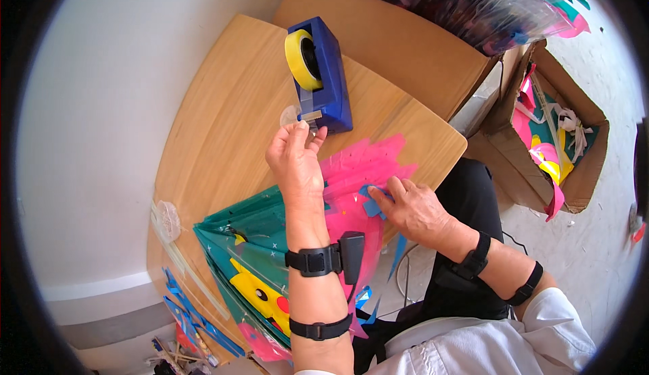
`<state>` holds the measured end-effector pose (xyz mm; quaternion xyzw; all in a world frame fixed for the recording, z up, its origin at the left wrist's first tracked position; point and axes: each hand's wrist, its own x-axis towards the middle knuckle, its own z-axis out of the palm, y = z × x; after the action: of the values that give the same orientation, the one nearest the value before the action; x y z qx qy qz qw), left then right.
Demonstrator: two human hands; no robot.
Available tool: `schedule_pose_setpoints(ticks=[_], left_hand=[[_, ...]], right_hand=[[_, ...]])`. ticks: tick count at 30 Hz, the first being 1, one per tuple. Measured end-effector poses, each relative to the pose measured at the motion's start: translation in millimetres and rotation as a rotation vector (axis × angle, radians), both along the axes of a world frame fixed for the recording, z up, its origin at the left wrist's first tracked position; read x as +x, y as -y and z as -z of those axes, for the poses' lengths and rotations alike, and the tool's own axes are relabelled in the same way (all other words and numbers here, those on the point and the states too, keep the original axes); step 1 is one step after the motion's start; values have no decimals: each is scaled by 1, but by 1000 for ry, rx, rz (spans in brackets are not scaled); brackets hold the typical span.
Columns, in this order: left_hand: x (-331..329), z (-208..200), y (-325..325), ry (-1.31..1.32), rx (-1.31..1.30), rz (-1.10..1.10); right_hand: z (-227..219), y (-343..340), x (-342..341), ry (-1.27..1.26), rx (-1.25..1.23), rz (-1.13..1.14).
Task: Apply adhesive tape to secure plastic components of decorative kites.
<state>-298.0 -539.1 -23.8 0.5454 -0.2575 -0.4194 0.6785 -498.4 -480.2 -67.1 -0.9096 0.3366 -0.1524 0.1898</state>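
My left hand (296,157) is at the cutter end of a blue tape dispenser (331,71), thumb and fingers closed on the end of the clear tape. A yellow-cored tape roll (302,59) sits in the dispenser. Nearer to me lies a thin folded sheet (253,240), teal and pink, with a yellow cartoon figure printed on it; my left forearm covers part of it. My right hand (420,214) grips the sheet's pink part near the table edge. Its thumb presses on a small blue piece (373,203) there.
The wooden table (223,118) stands against a white wall. White strips (179,257) and blue ribbons (196,311) lie at its left edge. Behind is a large cardboard box (378,30) beneath bagged colourful items (473,10). An open carton (585,152) with scraps stands on the floor at right.
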Motion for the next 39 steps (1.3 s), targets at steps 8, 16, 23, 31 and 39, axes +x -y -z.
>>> schedule_pose_setpoints(ticks=[8,16,23,31,39], left_hand=[[-11,3,3,-383,288,-75],[3,-2,11,-729,356,73],[-15,8,-23,-559,356,122],[-4,-22,-39,1033,531,997],[-11,-5,-34,1244,367,1077]], right_hand=[[-1,-1,0,13,24,-2],[-1,-1,-3,-13,18,4],[-1,2,-1,39,2,22],[0,-2,-3,14,-4,12],[0,-2,-2,17,3,12]])
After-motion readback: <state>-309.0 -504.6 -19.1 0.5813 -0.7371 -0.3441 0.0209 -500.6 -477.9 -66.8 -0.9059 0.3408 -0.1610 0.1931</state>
